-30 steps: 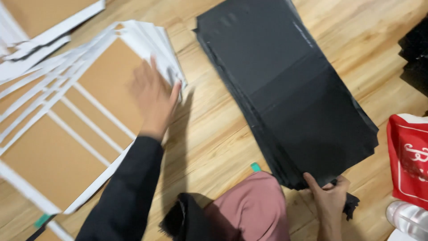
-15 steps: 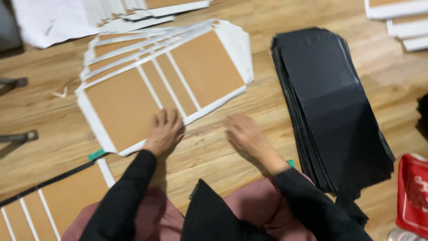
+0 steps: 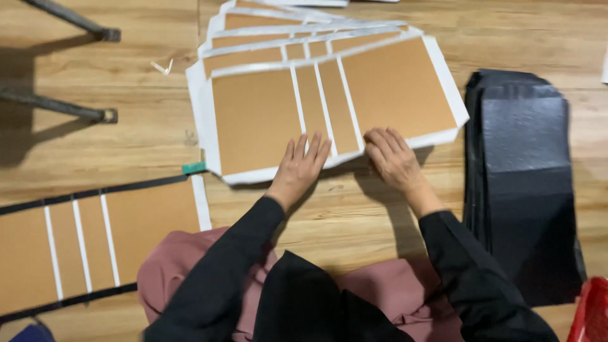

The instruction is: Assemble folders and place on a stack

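Observation:
A fanned stack of white sheets with brown cardboard panels (image 3: 316, 101) lies on the wooden floor (image 3: 126, 136) in front of me. My left hand (image 3: 301, 168) rests flat on the near edge of the top sheet, fingers spread. My right hand (image 3: 392, 158) presses on the same edge just to the right, fingers curled at the white border. Neither hand holds anything lifted.
A pile of black sheets (image 3: 525, 177) lies to the right. Another panelled sheet with a black border (image 3: 95, 240) lies at lower left. Dark metal furniture legs (image 3: 69, 107) stand at upper left. A red bag corner (image 3: 589, 313) shows at bottom right.
My right hand left the black pile and came to the near edge of the cardboard stack beside my left hand. The view shifted so the stack sits centred.

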